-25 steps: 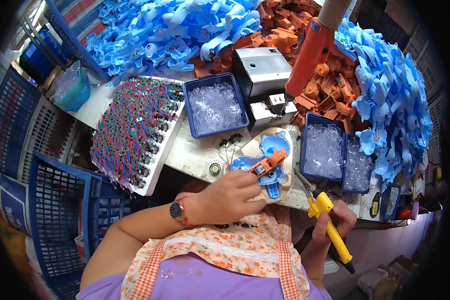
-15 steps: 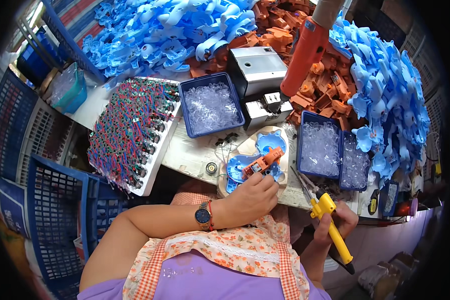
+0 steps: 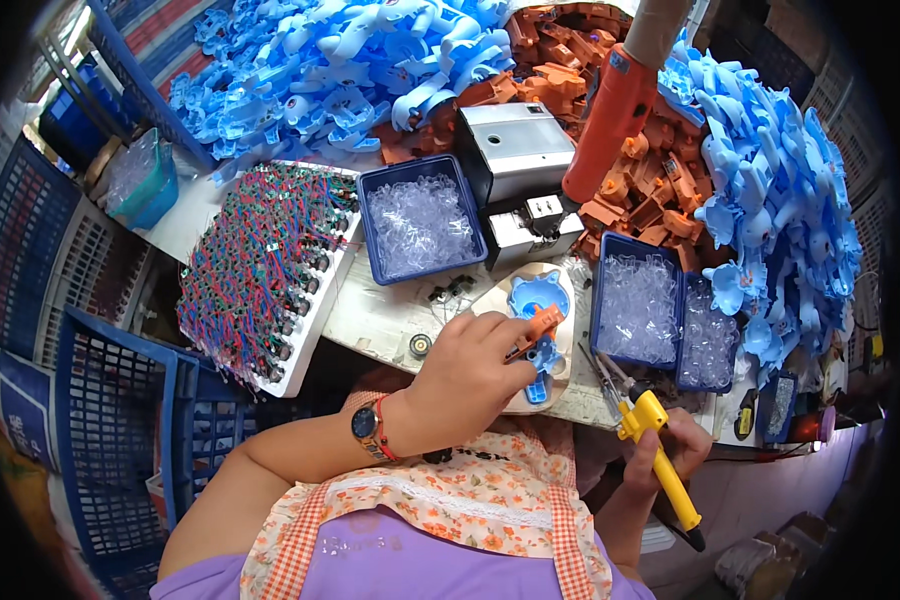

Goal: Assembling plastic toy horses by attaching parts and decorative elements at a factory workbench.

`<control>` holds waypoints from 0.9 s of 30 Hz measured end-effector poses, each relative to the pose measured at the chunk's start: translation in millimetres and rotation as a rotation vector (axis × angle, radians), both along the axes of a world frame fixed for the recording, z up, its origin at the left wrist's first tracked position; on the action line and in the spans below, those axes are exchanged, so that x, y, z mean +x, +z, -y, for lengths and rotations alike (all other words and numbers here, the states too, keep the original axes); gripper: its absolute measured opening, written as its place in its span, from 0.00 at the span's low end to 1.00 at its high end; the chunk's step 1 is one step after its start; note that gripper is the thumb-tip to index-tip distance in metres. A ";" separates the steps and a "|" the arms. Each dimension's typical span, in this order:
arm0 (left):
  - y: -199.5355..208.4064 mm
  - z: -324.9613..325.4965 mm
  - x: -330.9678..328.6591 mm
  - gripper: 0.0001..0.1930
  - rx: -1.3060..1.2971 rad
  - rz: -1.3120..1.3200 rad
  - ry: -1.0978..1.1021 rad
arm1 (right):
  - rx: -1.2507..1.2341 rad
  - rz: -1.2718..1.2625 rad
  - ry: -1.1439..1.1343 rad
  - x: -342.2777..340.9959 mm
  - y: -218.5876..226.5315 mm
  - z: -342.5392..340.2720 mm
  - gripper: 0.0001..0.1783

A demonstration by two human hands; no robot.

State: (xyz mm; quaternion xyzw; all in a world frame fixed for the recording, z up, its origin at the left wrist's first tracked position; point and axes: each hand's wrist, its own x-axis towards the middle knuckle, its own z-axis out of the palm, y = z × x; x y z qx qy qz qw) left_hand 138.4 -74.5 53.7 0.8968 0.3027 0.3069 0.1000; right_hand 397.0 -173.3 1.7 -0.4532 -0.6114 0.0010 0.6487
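My left hand (image 3: 470,375) is over the work spot, with its thumb and fingers closed on an orange plastic part (image 3: 544,322). Beneath that part lies a light-blue plastic shell (image 3: 538,293), seated in a pale shaped holder (image 3: 560,372); my fingers hide some of the shell. In my right hand (image 3: 682,446) is a yellow soldering gun (image 3: 660,440), its metal tip pointing up and to the left toward the table edge, apart from the shell.
A white tray (image 3: 305,365) of wired circuit boards stands left. Blue bins (image 3: 372,262) (image 3: 598,335) hold clear plastic pieces. Behind them are a grey box-shaped machine (image 3: 515,140), a red post (image 3: 610,125), and heaps of blue shells (image 3: 355,60) and orange parts (image 3: 560,75).
My left hand has moved left and turned, its fingers now reaching across the orange part and covering more of the blue shell. The soldering gun in my right hand has barely shifted.
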 end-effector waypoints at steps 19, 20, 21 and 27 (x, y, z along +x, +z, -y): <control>9.7 -50.1 -42.2 0.04 -0.528 0.220 0.040 | -0.093 0.037 0.065 -14.3 -1.8 1.1 0.19; 11.1 -50.2 -48.3 0.03 -0.725 0.368 0.069 | -0.074 0.013 0.081 -17.4 -3.9 -0.9 0.20; 16.8 -49.0 -54.3 0.04 -0.762 0.429 0.081 | -0.056 -0.011 0.098 -20.6 -6.0 -1.4 0.21; 14.0 -34.7 -63.5 0.04 -0.582 0.611 0.069 | -0.042 -0.085 0.221 -33.0 -15.5 -1.3 0.23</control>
